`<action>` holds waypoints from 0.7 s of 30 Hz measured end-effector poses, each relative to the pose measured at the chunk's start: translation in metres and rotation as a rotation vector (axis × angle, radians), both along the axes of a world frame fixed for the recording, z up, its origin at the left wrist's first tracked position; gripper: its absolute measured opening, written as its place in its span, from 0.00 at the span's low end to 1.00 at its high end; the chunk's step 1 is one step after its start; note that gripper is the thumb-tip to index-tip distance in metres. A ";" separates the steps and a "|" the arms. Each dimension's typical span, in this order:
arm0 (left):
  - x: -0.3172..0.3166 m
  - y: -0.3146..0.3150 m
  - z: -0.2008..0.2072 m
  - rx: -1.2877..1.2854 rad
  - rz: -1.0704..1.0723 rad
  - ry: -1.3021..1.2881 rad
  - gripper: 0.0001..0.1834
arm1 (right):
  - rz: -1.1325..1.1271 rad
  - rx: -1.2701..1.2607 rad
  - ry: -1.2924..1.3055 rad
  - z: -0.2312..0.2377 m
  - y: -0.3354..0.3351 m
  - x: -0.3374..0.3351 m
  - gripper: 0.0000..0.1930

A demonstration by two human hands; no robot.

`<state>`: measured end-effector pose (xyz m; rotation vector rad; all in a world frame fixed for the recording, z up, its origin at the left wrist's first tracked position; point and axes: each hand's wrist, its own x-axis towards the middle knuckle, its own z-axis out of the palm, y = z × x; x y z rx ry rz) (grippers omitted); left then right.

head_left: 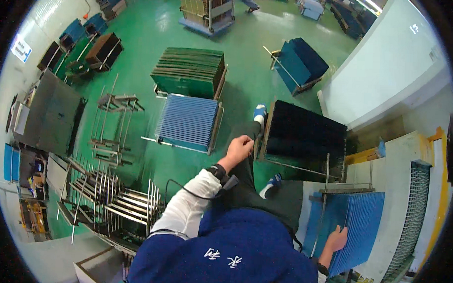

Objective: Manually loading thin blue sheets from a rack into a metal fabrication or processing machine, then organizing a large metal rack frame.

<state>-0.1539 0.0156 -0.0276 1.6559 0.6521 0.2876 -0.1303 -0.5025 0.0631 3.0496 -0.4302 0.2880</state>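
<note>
My right hand (337, 239) is at the lower right, its bent fingers closed at the edge of a blue panel. That panel is one of a tightly spaced row of thin blue panels (364, 221) standing upright in a metal rack beside me. The fingertips are small in view, so how far they reach between the panels is hidden. My left hand (240, 149) is in front of my body above my dark trousers, its fingers curled in, with nothing visible in them. A dark band with a cable is around the left wrist.
Ahead on the green floor (186, 162) are racks of blue panels (190, 120) and green panels (189, 70). A rack of black panels (306, 137) stands by my feet, a dark blue one (301, 64) beyond. Bare metal racks (129, 203) are at left, a loaded cart (206, 23) far ahead.
</note>
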 end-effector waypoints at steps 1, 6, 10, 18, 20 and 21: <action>-0.002 0.002 0.000 0.006 0.011 0.024 0.13 | -0.031 -0.014 0.019 0.005 0.009 0.000 0.15; -0.004 -0.001 0.005 -0.084 -0.006 0.016 0.12 | 0.010 0.071 -0.037 0.008 0.010 -0.003 0.13; 0.000 -0.002 0.002 -0.149 -0.021 0.062 0.11 | 0.016 0.053 -0.028 0.004 0.002 -0.004 0.12; 0.009 -0.003 0.002 -0.226 -0.026 0.060 0.10 | 0.067 0.039 -0.160 0.035 -0.015 0.003 0.13; 0.007 -0.001 -0.002 -0.153 -0.032 0.041 0.11 | 0.030 0.069 -0.031 0.096 -0.009 0.008 0.15; 0.009 -0.002 0.001 -0.106 -0.039 0.031 0.11 | 0.058 0.074 -0.082 0.118 -0.016 0.008 0.17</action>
